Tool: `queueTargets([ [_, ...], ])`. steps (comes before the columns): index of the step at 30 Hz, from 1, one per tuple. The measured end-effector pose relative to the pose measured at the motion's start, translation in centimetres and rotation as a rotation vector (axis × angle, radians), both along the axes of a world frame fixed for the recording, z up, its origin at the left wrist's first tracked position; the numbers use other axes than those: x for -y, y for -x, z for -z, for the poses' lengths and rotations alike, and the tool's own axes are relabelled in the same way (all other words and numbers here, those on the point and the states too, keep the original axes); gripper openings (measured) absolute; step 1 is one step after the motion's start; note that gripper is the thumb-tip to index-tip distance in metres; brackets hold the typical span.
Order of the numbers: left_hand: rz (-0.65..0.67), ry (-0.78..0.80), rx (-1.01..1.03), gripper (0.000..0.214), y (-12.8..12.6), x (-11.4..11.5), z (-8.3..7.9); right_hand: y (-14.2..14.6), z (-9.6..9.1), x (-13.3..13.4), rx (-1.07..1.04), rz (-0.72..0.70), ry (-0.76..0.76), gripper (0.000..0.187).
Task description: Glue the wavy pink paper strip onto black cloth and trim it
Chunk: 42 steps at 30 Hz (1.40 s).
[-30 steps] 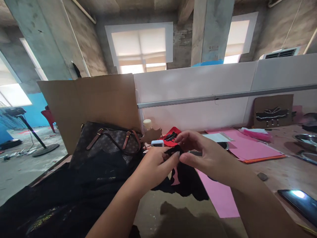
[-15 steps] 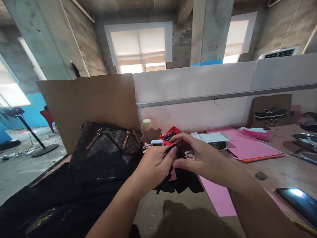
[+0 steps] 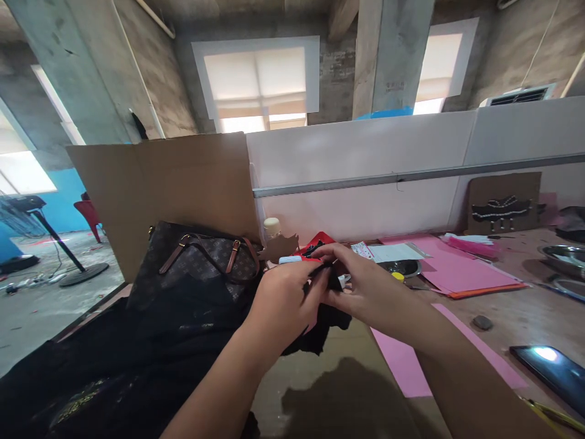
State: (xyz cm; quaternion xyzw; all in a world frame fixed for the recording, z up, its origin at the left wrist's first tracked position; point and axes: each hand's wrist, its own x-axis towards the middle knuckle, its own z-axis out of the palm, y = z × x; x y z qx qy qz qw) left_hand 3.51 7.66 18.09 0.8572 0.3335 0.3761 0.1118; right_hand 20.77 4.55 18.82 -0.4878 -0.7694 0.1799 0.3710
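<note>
My left hand and my right hand meet above the table's near middle. Both pinch the top edge of a small piece of black fabric, which hangs down below them and bunches on the table. The fingertips of the two hands touch at the fabric's upper edge. A brown patterned handbag stands just left of my left hand.
A cardboard sheet and a white partition close off the back. Pink paper sheets, a metal bowl, a phone, a small bottle and a red item lie on the table. Black cloth covers the left.
Both hands have drawn closer together and slightly left, gathering the black fabric up; less of it hangs below than a second ago.
</note>
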Motion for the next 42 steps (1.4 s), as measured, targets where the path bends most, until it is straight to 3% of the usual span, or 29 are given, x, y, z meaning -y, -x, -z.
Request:
queueTargets([
  [5,-0.069,-0.042,-0.046,0.033,-1.4,-0.9,1.6,-0.4,0.4,-0.4,0.140,0.088,-0.063,0.043],
  [9,-0.041,-0.018,-0.046,0.029,-2.7,-1.5,2.8,-1.0,0.4,-1.0,0.323,0.150,-0.058,0.036],
  [14,-0.020,0.017,0.015,0.030,-3.1,-1.8,3.4,-2.1,0.4,-1.3,0.361,0.117,-0.082,0.037],
  [21,0.048,0.125,0.143,0.032,-2.4,-1.6,2.3,-2.7,0.2,-1.3,0.254,0.104,0.048,0.038],
  [26,0.066,0.222,0.256,0.034,-2.1,-1.2,1.8,-1.7,-0.5,-1.0,0.259,0.198,-0.065,0.019],
  [29,0.071,0.299,0.296,0.028,-1.9,-1.4,1.8,-1.4,-0.8,-0.7,0.212,0.178,-0.087,0.023],
  [32,0.128,0.391,0.282,0.027,-1.6,-1.8,1.8,-1.2,-1.2,-0.2,0.090,0.163,-0.072,0.023],
  [35,0.187,0.414,0.257,0.023,-1.2,-2.2,1.7,-1.2,-1.7,0.1,0.003,0.235,-0.069,0.027],
  [42,0.207,0.408,0.190,0.041,-0.1,-3.0,1.2,-1.9,-1.6,0.1,-0.188,0.340,-0.109,0.031],
])
